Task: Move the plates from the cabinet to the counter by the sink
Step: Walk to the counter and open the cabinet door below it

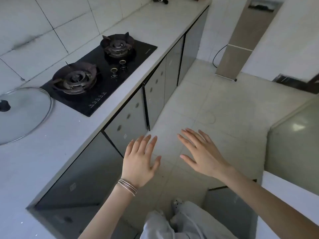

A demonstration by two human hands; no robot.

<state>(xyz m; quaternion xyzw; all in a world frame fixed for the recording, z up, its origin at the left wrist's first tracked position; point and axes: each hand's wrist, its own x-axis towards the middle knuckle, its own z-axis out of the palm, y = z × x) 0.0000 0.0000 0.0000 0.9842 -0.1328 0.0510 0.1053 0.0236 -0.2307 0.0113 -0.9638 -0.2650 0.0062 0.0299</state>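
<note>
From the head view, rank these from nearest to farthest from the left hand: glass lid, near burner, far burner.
From the left hand:
1. Near burner, up and to its left on the hob.
2. Glass lid, far left on the counter; close to the near burner's rank.
3. Far burner, farther back.

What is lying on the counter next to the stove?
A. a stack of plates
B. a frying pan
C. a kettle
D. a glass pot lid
D: a round glass lid with a dark knob lies flat on the counter, just left of the black stove.
</note>
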